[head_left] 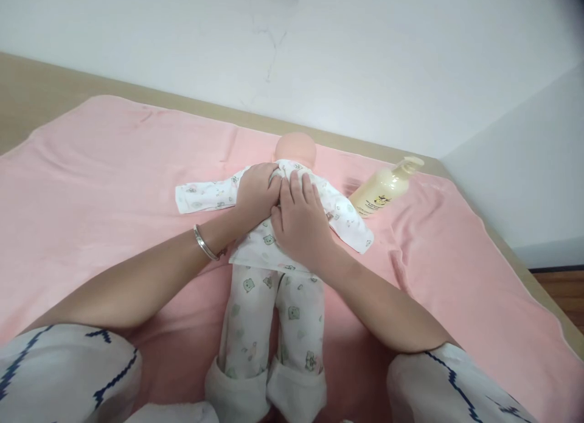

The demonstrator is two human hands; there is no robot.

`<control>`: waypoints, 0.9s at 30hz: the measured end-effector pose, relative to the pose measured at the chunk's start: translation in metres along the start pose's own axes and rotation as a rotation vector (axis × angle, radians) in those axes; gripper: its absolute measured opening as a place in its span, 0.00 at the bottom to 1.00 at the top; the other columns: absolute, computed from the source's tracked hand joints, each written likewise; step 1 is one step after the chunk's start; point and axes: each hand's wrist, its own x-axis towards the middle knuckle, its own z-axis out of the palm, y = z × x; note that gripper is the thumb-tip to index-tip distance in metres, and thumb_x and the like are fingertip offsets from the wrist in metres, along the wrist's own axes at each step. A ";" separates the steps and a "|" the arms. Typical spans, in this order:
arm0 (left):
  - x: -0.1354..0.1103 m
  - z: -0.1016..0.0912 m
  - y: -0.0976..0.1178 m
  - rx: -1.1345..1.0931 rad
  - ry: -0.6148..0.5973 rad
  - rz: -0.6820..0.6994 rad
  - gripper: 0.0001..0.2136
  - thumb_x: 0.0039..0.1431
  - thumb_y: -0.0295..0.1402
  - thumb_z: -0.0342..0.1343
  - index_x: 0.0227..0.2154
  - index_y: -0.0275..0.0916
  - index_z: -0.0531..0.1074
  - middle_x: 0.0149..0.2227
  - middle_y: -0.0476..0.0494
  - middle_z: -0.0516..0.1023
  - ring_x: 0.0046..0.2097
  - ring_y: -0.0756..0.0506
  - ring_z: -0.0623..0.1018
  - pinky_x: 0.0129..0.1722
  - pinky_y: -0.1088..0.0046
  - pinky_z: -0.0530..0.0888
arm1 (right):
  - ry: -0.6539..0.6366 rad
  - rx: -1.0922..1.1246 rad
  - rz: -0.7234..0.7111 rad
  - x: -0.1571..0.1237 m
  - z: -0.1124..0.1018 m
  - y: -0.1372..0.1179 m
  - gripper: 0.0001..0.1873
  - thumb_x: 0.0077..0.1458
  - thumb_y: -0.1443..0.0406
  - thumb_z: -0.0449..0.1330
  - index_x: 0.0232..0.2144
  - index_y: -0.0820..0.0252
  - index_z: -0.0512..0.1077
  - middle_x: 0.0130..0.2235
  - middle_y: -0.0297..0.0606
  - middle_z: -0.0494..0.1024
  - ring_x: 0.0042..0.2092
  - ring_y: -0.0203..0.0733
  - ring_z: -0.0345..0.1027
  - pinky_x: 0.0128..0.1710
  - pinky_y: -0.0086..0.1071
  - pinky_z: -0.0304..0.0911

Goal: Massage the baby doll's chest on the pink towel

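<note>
Leftmost I log a pink blanket, spread and creased. Next, silver bracelet on one wrist; left hand on the printed shirt, fingers bent, cannot tell if gripping cloth. Centre: doll laid out on the blanket, head at far end. Right hand flat on its upper body, unclenched. Further right, yellow pump bottle, tilted, beside the sleeve

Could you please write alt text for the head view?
A person's bare left hand and right hand rest on the white, animal-print fabric shirt of a bald doll lying in matching trousers on a pink cloth. A pale-yellow pump bottle is at right.
</note>
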 end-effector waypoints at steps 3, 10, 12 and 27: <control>0.000 0.000 0.001 0.006 0.004 -0.003 0.16 0.66 0.32 0.41 0.37 0.39 0.76 0.44 0.35 0.84 0.47 0.38 0.80 0.57 0.56 0.75 | -0.024 0.037 -0.021 0.006 -0.004 0.002 0.35 0.74 0.58 0.45 0.75 0.73 0.59 0.79 0.54 0.52 0.81 0.61 0.40 0.80 0.59 0.40; -0.002 0.003 -0.001 -0.026 0.009 0.002 0.20 0.67 0.32 0.42 0.51 0.36 0.78 0.56 0.33 0.83 0.58 0.36 0.79 0.65 0.52 0.73 | -0.066 0.154 0.152 0.046 -0.009 0.049 0.38 0.72 0.58 0.44 0.77 0.74 0.53 0.80 0.56 0.48 0.81 0.62 0.40 0.79 0.61 0.43; -0.002 0.004 -0.003 -0.037 0.018 0.001 0.21 0.67 0.32 0.42 0.54 0.36 0.77 0.58 0.33 0.82 0.60 0.36 0.78 0.67 0.51 0.72 | -0.033 0.126 0.138 0.037 -0.007 0.045 0.38 0.72 0.57 0.44 0.76 0.75 0.54 0.79 0.59 0.51 0.80 0.64 0.43 0.78 0.64 0.45; -0.003 0.005 0.002 0.087 -0.002 0.018 0.21 0.68 0.32 0.42 0.56 0.33 0.75 0.61 0.29 0.79 0.63 0.33 0.76 0.69 0.47 0.71 | -0.020 0.212 0.155 0.045 -0.002 0.050 0.39 0.71 0.57 0.44 0.76 0.76 0.53 0.79 0.57 0.50 0.81 0.59 0.40 0.80 0.59 0.41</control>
